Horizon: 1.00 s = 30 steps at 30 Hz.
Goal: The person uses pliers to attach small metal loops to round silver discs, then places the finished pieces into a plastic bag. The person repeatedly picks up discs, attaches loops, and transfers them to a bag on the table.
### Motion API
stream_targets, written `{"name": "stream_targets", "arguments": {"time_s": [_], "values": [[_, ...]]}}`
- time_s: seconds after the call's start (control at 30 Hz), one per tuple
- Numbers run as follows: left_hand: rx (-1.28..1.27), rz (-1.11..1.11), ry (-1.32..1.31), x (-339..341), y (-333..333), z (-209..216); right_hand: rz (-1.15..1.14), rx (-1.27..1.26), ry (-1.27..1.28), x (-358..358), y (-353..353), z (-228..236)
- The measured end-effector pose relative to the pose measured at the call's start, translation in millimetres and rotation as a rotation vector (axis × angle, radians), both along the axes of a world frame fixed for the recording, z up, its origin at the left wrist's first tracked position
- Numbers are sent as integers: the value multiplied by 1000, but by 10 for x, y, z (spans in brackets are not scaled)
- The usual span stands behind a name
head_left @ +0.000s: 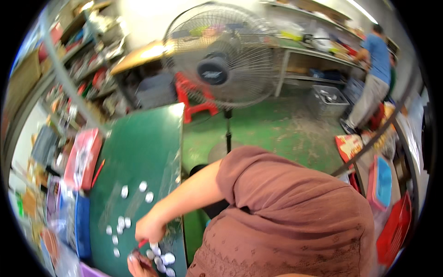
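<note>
- On the left side of the green table sits a pink tray with pale things in it.
- Nearer the bottom, a long blue box lies along the table's left edge.
- Just beside the tray is a thin orange stick.
- Next come small white round pieces, spread over the table, some touching.
- Low down, the left hand has its fingers bent close together. It is too blurry for me to tell if they hold anything.
- Just above it, the right hand is closed around a small red stick, which points down toward the left hand.
- Right beside both hands is a pile of more white round pieces.
- Past the table are a red stool and a big fan.
- Far right, a person in a blue shirt stands near a grey bin.
</note>
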State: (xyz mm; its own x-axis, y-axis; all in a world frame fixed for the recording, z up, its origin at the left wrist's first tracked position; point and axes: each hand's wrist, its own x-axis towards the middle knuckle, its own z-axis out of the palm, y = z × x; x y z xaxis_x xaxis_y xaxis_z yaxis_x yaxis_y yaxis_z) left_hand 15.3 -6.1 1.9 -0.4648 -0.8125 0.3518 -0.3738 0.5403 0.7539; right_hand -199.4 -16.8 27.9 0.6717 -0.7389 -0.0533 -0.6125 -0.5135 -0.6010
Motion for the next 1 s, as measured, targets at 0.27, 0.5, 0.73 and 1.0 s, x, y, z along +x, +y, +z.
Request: {"name": "stream_targets", "arguments": {"time_s": [0.27, 0.5, 0.73, 1.0], "values": [[832, -203, 614, 148, -193, -286, -11, -257, 28, 114, -63, -158], [877, -116, 695, -55, -17, -227, -277, -314, -110, -5, 245, 37], [902, -139, 762, -81, 17, -266, -262, -324, -166, -24, 395, 127], [902, -135, 807, -33, -8, -277, -247, -304, -203, 18, 435, 190]]}}
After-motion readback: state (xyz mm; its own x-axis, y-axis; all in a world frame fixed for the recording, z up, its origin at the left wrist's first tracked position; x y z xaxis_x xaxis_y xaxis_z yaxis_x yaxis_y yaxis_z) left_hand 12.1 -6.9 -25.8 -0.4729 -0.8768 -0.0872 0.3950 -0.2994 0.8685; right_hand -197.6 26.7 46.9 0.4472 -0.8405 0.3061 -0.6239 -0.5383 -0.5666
